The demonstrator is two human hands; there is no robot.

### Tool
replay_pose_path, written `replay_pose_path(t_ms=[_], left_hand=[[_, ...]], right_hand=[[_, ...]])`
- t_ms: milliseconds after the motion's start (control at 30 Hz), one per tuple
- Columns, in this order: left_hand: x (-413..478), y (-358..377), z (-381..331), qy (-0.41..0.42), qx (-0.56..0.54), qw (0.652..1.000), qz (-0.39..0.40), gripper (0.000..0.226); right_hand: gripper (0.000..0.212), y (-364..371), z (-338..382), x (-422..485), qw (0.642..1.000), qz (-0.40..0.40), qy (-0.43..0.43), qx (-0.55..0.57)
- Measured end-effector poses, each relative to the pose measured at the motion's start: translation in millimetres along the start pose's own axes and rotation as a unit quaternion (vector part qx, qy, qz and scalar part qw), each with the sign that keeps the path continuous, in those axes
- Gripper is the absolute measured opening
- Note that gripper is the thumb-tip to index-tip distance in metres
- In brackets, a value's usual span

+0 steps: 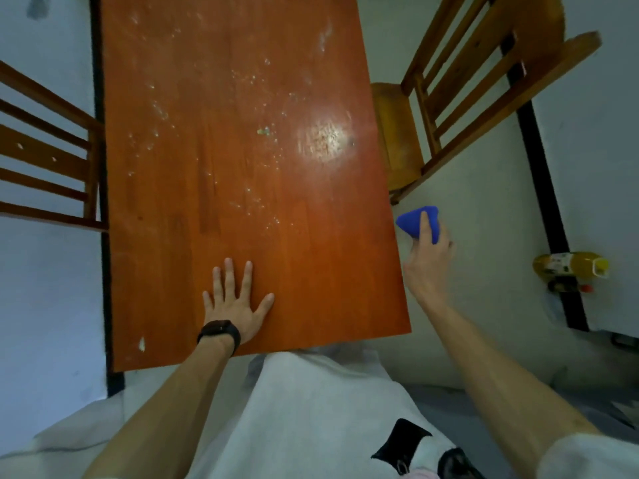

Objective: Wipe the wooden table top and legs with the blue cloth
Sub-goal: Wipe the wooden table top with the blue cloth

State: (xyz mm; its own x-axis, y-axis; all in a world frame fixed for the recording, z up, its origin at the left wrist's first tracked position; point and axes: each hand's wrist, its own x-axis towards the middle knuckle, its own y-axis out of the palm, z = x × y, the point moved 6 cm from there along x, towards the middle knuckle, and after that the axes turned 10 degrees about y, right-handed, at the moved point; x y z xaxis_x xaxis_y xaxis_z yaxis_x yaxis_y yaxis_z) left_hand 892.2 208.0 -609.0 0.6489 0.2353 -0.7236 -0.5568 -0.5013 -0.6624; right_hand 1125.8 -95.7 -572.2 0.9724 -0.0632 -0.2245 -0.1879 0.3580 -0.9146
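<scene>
Wooden table top [242, 150]: one rectangular slab, reddish-orange, glossy, visible plank grain. Pale specks and smears are scattered over the far half, with one bright glare patch toward the right edge and one small pale chip near the near-left corner. Legs are not visible from this angle.

Left to right:
- One slatted wooden chair [45, 157] against the table's left edge, dark brown, horizontal rails.
- Left hand [231, 302] lies flat on the table top near the near edge, palm down, fingers straight and spread, thumb out to the right. One black band [219, 331] sits on the wrist. It holds nothing.
- Right hand [427, 261] is off the table, just beside its right edge, forearm reaching forward from lower right. Its fingers are curled around the blue cloth [413, 221], one finger laid across it.
- Blue cloth: one, bunched into a rough wedge, saturated blue, matte. It is held over the floor, not touching the table top.
- One lighter wooden chair [484, 81], slatted back, beside the table's right edge, further back.
- One yellow plastic bottle [570, 266] by the wall, far right.

Hands are well apart.
</scene>
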Motion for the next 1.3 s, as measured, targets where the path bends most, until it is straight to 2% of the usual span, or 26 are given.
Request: replay_pose_path(t_ms=[67,133,200,267,300,333,433,467,500,533,600,700,833,900,967,1000,1067,1167,1233,1267,1300], left_hand=[[0.6,0.6,-0.1,0.003,0.0,1.0,-0.008,0.088],[1.3,2.5,0.5,0.002,-0.011,1.0,-0.009,0.087],[2.0,1.6,1.8,0.003,-0.029,0.999,-0.025,0.085],[-0.8,-2.9,4.2,0.015,-0.045,0.998,-0.048,0.081],[-2.6,-5.8,6.3,0.026,-0.049,0.997,-0.062,0.078],[-5.0,-9.5,10.1,0.037,-0.053,0.995,-0.08,0.074],[-17.4,-22.4,39.9,0.018,-0.087,0.984,-0.157,0.073],[-22.4,-25.2,57.3,-0.007,-0.102,0.978,-0.182,0.074],[-27.5,-27.0,76.2,-0.033,-0.112,0.973,-0.199,0.075],[-31.8,-27.3,96.2,-0.055,-0.117,0.969,-0.211,0.077],[-38.8,-26.4,131.7,-0.082,-0.113,0.966,-0.218,0.08],[-45.0,-20.0,172.8,-0.103,-0.116,0.97,-0.186,0.081],[-43.1,-12.3,200.1,-0.07,-0.127,0.984,-0.102,0.088],[-42.4,-13.5,205.4,-0.051,-0.122,0.988,-0.083,0.091],[-43.8,-11.9,208.5,-0.043,-0.115,0.99,-0.072,0.092],[-44.2,-10.2,209.9,-0.041,-0.116,0.99,-0.07,0.093],[-43.0,-6.5,210.3,-0.035,-0.122,0.99,-0.06,0.093],[-41.0,-3.7,209.4,-0.025,-0.114,0.992,-0.043,0.095],[-40.5,-2.7,210.7,-0.023,-0.113,0.992,-0.045,0.096],[-40.4,-2.7,211.2,-0.022,-0.117,0.992,-0.052,0.096],[-40.3,-2.8,211.1,-0.02,-0.122,0.991,-0.057,0.096]], right_hand=[[0.055,8.9,41.9,-24.4,0.996,0.006,-0.084,0.008],[0.066,33.2,85.7,-60.0,0.982,0.029,-0.189,-0.014],[0.078,62.6,117.0,-95.6,0.952,0.073,-0.292,-0.053],[0.083,83.3,121.9,-111.1,0.923,0.12,-0.352,-0.095],[0.082,85.5,116.3,-105.3,0.923,0.116,-0.351,-0.108],[0.08,80.6,108.3,-92.7,0.937,0.096,-0.314,-0.115],[0.075,48.9,74.9,-47.4,0.992,0.034,-0.082,-0.09],[0.072,42.5,70.3,-39.5,0.996,0.032,-0.028,-0.074],[0.067,38.3,76.1,-39.0,0.998,0.024,-0.011,-0.061],[0.062,38.0,92.8,-44.8,0.998,0.013,-0.031,-0.053],[0.06,51.1,144.6,-74.0,0.991,0.02,-0.129,-0.042],[0.072,96.2,233.8,-143.8,0.96,0.086,-0.261,-0.054],[0.077,163.9,327.7,-222.7,0.905,0.157,-0.391,-0.064],[0.076,190.6,351.2,-243.3,0.871,0.178,-0.45,-0.09],[0.077,202.1,353.5,-243.3,0.853,0.181,-0.477,-0.112],[0.077,199.6,347.4,-233.9,0.86,0.167,-0.469,-0.114],[0.076,182.5,317.3,-196.8,0.905,0.117,-0.391,-0.121],[0.072,137.6,244.3,-129.6,0.973,0.046,-0.179,-0.138],[0.066,112.1,206.0,-103.9,0.99,0.025,-0.053,-0.132],[0.061,106.5,201.1,-101.1,0.992,0.022,-0.032,-0.119],[0.057,106.8,207.4,-105.2,0.994,0.022,-0.048,-0.101]])
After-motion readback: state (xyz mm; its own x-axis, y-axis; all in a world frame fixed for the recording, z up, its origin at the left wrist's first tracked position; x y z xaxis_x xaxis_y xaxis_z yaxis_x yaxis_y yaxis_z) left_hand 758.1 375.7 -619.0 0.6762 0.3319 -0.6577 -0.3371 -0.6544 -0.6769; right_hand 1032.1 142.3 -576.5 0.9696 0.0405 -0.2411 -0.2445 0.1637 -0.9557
